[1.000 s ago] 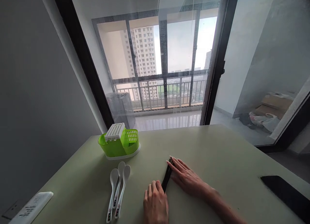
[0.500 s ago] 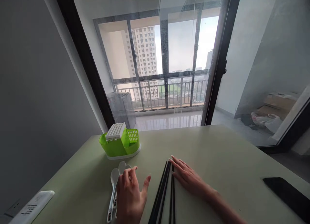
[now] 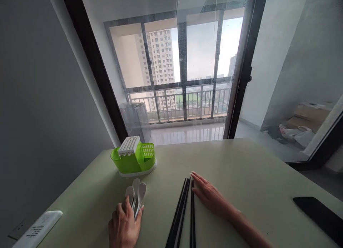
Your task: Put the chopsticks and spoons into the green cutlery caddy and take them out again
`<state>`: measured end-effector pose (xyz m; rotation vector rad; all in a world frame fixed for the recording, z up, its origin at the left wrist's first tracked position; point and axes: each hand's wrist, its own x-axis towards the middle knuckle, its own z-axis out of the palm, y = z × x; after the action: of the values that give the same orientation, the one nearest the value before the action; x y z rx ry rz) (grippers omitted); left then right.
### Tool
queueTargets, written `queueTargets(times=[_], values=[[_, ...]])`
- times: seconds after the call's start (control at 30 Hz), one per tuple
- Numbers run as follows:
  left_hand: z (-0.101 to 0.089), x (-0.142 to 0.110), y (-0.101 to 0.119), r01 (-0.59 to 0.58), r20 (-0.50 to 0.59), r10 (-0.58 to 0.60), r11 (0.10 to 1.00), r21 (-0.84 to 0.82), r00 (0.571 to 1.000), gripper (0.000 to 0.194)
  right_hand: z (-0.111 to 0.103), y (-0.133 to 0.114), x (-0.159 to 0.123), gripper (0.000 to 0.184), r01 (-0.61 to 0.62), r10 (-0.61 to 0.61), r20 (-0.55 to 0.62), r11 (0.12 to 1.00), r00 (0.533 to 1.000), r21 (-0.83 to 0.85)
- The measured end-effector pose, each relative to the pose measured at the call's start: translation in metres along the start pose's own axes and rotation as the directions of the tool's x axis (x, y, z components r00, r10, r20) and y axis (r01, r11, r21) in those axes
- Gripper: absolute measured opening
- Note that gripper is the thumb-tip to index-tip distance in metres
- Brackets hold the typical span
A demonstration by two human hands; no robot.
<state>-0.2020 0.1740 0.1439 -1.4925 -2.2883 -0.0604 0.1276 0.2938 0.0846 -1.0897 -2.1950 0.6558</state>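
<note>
Spoons, three and white, are seen in the head view on the table, clasped near their bowls by the left hand. Black chopsticks are laid in two loose clusters; beside their tips the right hand is rested flat, nothing grasped. Spoons and chopsticks appear sorted apart; the clusters are not yet joined. Beyond the spoons, a green utensil caddy is set.

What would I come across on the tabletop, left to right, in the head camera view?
White object with dark markings, left hand on the white spoons, black chopsticks, right hand, flat dark object.
</note>
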Motion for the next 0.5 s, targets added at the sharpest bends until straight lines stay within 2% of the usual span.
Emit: queueTargets(times=[0.13, 0.3, 0.5], values=[[0.004, 0.003, 0.003, -0.029, 0.035, 0.030, 0.999, -0.038, 0.999, 0.038, 0.000, -0.001, 0.000, 0.060, 0.008, -0.008, -0.016, 1.000, 1.000, 0.001], [0.007, 0.002, 0.007, -0.075, 0.102, 0.087, 0.991, -0.111, 0.991, 0.044, 0.000, -0.001, 0.000, 0.059, 0.012, -0.012, -0.030, 1.000, 0.999, 0.003], [0.005, 0.003, 0.030, -0.040, 0.210, 0.087, 0.975, -0.220, 0.974, 0.050, 0.001, -0.001, 0.001, 0.057, 0.000, 0.004, -0.059, 0.997, 0.998, 0.072]])
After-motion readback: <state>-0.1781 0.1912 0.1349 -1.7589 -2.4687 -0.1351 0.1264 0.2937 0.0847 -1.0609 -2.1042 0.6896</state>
